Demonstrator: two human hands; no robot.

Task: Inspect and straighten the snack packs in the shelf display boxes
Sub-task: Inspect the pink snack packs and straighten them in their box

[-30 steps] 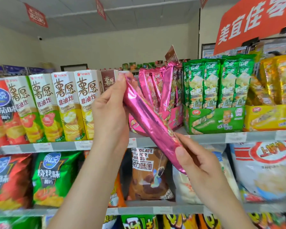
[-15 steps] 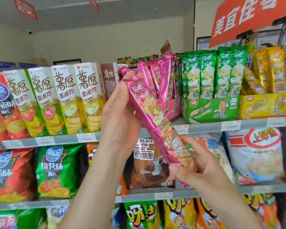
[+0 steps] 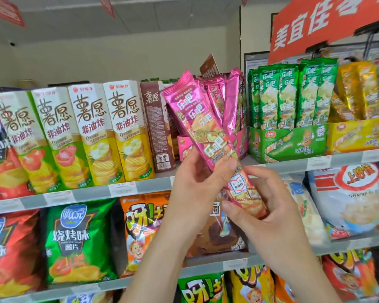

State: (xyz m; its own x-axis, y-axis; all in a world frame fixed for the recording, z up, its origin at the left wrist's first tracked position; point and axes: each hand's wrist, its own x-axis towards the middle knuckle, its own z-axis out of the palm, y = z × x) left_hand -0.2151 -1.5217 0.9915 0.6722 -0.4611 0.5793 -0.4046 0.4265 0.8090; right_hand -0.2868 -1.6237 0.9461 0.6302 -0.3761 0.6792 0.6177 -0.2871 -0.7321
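Pink snack pack (image 3: pixel 206 127), a long slim sleeve of glossy foil with a crimped top edge, was held up in front of the pink display box (image 3: pixel 183 147) on the upper shelf (image 3: pixel 85 193), tilted so its top leaned left. Its printing looked smeared and doubled, so the small text could not be read. The left hand (image 3: pixel 195 184) pinched the pack at its middle, thumb pressed on the front and fingers out of sight behind. The right hand (image 3: pixel 271 211) was curled round the lower end, covering the bottom edge.

More shiny pink packs (image 3: pixel 230 99) stood in the box behind, leaning unevenly; the held pack hid most of the box front. Just to the right, green foil packs (image 3: pixel 293 95) stood upright in a green cardboard box (image 3: pixel 287 143), and beyond them were yellow packs (image 3: pixel 359 90) in a yellow box (image 3: pixel 359 134), cut off by the frame edge. To the left stood a brown carton (image 3: pixel 155 123) and a row of tall, flat-sided chip cartons (image 3: pixel 90 132). On the shelf below, puffy crinkled bags sat side by side: a green bag (image 3: pixel 74 243), an orange bag (image 3: pixel 140 226), a brown bag (image 3: pixel 217 237) largely hidden behind the wrists, and a white bag (image 3: pixel 348 200). A red sign (image 3: pixel 326 22) hung above, cropped at the top.
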